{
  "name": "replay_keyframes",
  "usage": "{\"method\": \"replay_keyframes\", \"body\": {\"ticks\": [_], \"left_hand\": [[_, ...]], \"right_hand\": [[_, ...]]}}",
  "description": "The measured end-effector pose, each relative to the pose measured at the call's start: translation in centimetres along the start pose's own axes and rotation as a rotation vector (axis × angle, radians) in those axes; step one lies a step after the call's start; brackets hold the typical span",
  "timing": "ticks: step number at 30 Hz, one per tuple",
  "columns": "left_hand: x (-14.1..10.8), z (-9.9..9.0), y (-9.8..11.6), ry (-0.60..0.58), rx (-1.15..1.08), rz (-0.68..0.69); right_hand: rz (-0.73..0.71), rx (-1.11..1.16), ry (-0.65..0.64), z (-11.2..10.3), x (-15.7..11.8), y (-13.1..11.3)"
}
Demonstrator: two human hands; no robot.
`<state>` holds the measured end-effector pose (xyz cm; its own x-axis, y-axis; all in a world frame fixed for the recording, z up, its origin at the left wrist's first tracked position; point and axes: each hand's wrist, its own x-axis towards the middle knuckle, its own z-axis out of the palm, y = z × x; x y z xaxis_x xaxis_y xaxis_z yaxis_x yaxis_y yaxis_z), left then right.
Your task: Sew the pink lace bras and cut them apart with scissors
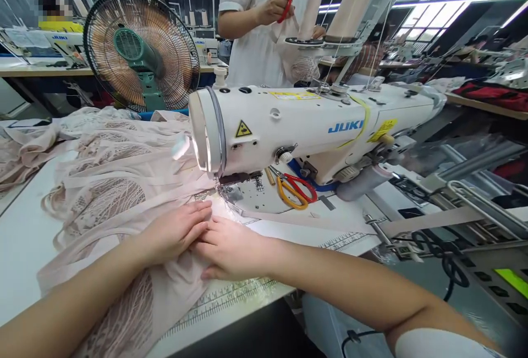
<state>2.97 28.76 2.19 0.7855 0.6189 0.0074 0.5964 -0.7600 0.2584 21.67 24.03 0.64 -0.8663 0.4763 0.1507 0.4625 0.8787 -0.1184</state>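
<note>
A white sewing machine stands over the table, its needle area lit. Pale pink lace fabric lies heaped to the left and runs under the needle. Just in front of the needle, my left hand presses on the fabric with its fingers together. My right hand meets it at the fingertips and holds the fabric's near part, its thumb lower down. A narrow pink band comes from the right toward the needle. Both hands partly hide the cloth beneath them.
Orange-handled scissors and red-handled scissors lie on the machine bed. A fan stands behind at left. Across the machine, a person holds red scissors. Metal brackets stand at right. A printed ruler lines the table edge.
</note>
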Motion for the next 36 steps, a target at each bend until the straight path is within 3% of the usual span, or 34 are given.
{"method": "replay_keyframes", "body": {"ticks": [7, 12, 36], "left_hand": [[1.3, 0.1, -0.6, -0.064, 0.077, -0.053], [1.6, -0.2, -0.5, -0.073, 0.076, -0.055], [2.3, 0.0, -0.4, -0.059, 0.155, -0.073]], "right_hand": [[0.239, 0.029, 0.072, 0.0, -5.0, -0.5], [0.309, 0.028, 0.028, 0.2, -6.7, -0.7], [0.301, -0.010, 0.025, 0.1, -6.6, 0.0]]}}
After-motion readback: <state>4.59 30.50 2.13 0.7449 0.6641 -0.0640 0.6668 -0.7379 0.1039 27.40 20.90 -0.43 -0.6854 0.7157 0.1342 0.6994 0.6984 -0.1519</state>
